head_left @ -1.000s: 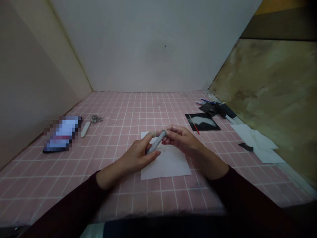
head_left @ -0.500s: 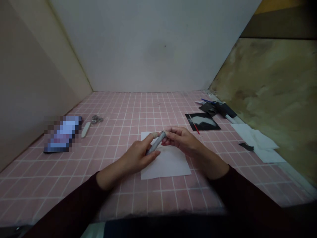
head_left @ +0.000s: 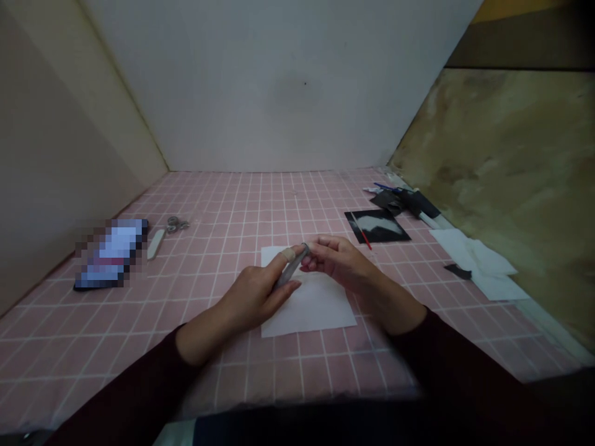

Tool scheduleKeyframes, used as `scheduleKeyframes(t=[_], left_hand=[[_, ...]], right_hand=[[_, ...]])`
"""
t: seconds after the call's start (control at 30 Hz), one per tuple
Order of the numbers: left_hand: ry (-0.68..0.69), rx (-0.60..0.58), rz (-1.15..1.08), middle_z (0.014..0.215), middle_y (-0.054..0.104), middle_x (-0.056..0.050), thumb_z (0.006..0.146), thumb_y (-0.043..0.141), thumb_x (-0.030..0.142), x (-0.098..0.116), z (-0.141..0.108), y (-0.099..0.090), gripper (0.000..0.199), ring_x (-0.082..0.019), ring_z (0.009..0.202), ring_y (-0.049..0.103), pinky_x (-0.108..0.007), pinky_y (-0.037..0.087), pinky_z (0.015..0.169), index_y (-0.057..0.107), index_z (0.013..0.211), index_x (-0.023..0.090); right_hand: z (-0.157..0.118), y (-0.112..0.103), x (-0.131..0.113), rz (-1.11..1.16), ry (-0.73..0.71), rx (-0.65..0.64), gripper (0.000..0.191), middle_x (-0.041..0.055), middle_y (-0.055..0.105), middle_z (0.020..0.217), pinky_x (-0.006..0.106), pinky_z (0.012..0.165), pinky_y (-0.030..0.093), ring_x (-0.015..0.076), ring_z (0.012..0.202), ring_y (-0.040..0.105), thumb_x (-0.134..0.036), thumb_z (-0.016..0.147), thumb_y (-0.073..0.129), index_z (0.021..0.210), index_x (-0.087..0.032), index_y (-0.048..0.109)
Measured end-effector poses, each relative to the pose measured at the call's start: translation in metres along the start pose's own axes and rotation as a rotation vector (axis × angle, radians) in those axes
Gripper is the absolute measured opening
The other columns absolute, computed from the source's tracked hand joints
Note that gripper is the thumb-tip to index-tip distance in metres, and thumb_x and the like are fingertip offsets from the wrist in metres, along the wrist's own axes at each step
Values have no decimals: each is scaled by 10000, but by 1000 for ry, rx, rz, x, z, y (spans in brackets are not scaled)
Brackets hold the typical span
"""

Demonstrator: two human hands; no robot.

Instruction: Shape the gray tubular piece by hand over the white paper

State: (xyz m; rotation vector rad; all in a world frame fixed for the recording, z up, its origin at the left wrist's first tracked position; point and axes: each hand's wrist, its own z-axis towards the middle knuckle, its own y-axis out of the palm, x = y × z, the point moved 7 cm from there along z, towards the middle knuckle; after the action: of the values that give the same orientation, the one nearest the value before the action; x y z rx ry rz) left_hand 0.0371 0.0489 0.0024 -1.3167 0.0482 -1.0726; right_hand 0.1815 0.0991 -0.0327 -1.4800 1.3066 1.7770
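Note:
My left hand (head_left: 253, 285) is closed round the lower part of a slim grey tube (head_left: 290, 271), with a beige band on one of its fingers. The tube slants up and to the right. At its upper end, the bent fingers of my right hand (head_left: 341, 263) pinch the rim; their tips partly cover it. What kind of tube this is, I cannot make out. Beneath both hands lies a white sheet of paper (head_left: 316, 310), flat on the pink checked tabletop (head_left: 232, 217).
To the left are a blurred-out phone (head_left: 111, 254), a flat white stick (head_left: 157, 244) and several small grey rings (head_left: 174, 224). On the right lie a black sheet (head_left: 400, 234) with a whitish patch, a thin red stick (head_left: 365, 239), dark scraps (head_left: 418, 202) and white papers (head_left: 499, 285).
The tube has turned slightly in my fingers and shows less of its side. Both hands stay near the same spot. The whole view has shifted a little.

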Motion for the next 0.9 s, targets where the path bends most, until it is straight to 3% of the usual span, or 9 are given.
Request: scheduleKeyframes(t=[0.27,0.9], left_hand=[[-42,-17,11,636,613,60,975,526,288,-2,-2,1,602,-109,475,501,-223,380,518,311,1532,214],[-5,-56,-52,599,535,80,963,512,250,-4,1,-8,524,-97,463,405,-226,335,511,426,1477,189]], right_hand=[[0,3,-2,12,-25,-21,284,6,708,756,275,774,561,88,657,639,-432,781,819,856,-173,729],[-1,-2,0,-123,-32,-35,274,22,720,776,259,735,540,103,710,660,-430,819,791,903,-179,721]])
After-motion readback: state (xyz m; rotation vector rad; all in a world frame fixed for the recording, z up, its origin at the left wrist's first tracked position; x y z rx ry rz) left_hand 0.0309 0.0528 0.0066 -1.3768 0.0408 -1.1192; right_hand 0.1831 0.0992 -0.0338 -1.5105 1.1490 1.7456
